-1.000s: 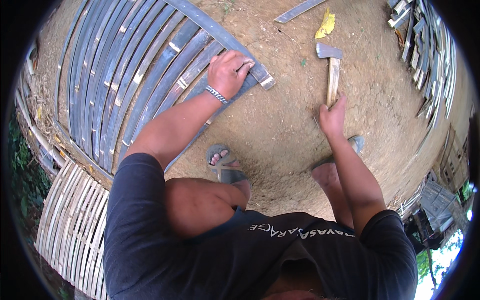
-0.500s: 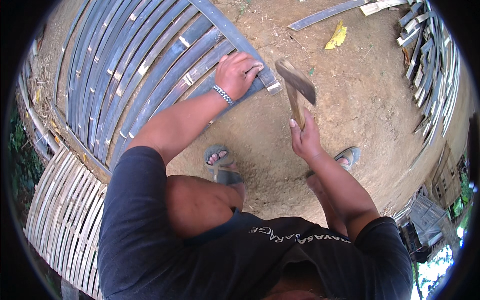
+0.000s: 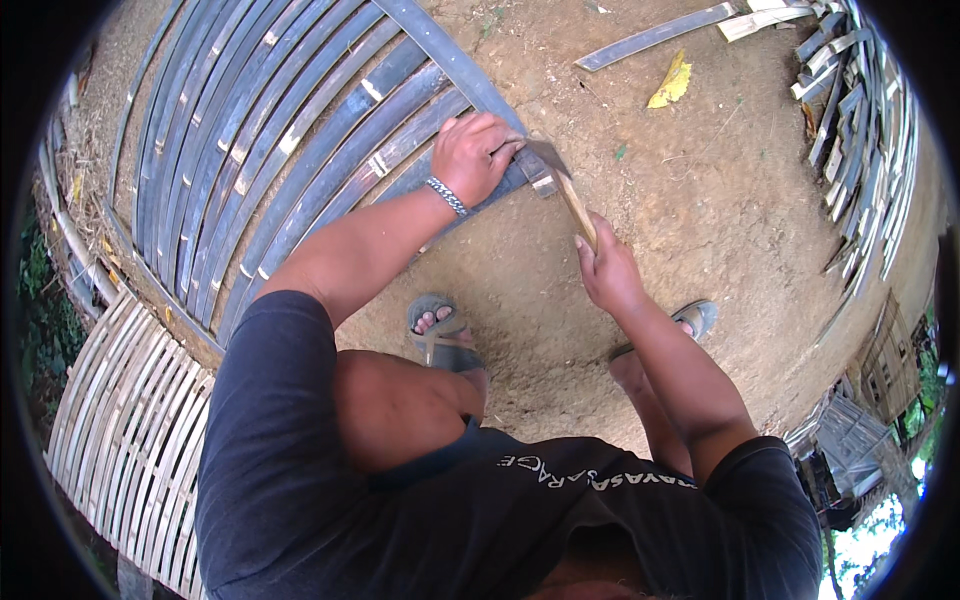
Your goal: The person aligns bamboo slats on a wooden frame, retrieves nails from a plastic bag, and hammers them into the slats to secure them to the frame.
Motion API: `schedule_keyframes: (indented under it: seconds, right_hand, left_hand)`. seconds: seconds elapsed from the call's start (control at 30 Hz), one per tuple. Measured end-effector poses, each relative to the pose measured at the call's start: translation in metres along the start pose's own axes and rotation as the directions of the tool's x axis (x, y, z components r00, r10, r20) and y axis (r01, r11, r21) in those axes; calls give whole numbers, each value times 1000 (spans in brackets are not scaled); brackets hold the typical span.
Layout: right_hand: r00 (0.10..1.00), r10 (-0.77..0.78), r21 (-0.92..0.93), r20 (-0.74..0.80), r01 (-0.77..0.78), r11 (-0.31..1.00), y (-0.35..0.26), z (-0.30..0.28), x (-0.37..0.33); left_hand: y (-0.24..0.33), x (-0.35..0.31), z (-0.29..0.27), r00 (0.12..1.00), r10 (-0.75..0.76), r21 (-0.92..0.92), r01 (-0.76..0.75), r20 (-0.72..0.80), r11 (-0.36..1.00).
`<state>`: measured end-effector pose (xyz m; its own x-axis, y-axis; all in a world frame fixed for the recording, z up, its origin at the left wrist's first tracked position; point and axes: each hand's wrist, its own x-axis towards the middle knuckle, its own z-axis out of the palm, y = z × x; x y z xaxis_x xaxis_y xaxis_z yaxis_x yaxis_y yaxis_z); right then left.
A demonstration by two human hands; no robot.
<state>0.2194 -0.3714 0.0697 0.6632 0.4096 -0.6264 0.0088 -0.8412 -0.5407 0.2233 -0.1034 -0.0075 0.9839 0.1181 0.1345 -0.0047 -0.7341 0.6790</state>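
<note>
A panel of dark slats filled the upper left of the ground, its slats spread side by side, so the laying-out looked done. A pile of strips lay well apart on the right. A long crosspiece ran over the slat ends; fastening its end nearest the right hand seemed to be what was left, though how many other joints were fixed could not be told. A hatchet had its head over that end, whether touching or not was unclear. The right hand was wrapped around the handle. The left hand lay at the crosspiece, fingers curled and thumb close in; anything pinched there was too small to make out
</note>
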Motion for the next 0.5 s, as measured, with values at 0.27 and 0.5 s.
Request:
schedule_keyframes:
  seconds: [0.27, 0.5]
  right_hand:
    - [942, -208, 58, -262, 231, 971, 15, 7, -12]
    - [993, -82, 93, -82, 90, 992, -7, 4, -2]
  left_hand:
    - [-6, 2, -23, 999, 3, -34, -2, 47, 999]
    - [-25, 21, -40, 916, -15, 554, -229, 400, 801]
